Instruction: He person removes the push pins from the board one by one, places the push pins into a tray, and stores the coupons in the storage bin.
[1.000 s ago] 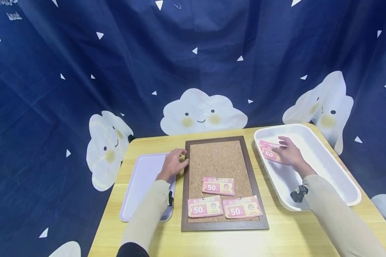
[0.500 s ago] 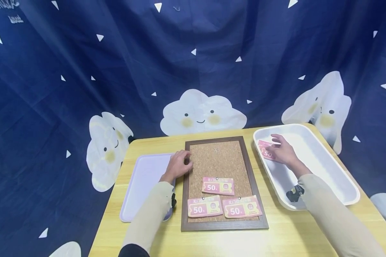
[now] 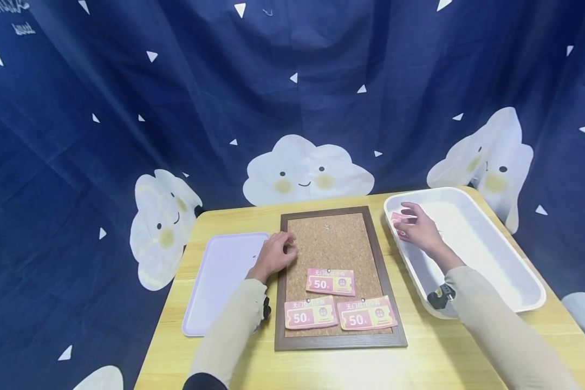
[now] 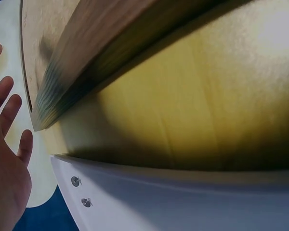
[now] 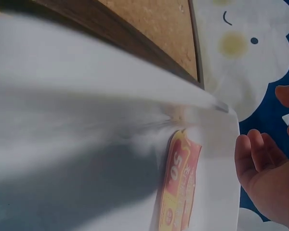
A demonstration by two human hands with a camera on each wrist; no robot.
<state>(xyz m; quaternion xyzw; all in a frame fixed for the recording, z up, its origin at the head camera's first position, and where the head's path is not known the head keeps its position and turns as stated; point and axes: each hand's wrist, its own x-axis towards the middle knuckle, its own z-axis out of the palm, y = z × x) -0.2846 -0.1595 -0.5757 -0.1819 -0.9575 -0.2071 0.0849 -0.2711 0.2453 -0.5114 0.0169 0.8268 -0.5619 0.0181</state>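
Reaching my right hand (image 3: 419,230), fingers apart, onto the coupon (image 5: 181,185) in the tub (image 3: 487,260); next I must pinch it. My left hand (image 3: 276,254) rests loose on the board (image 3: 331,238).

The left hand (image 3: 277,254) has slid from the frame's edge onto the cork board (image 3: 336,244). The right hand (image 3: 419,228) has drawn the pink coupon (image 3: 398,219) toward the white bin's (image 3: 487,260) near-left corner.
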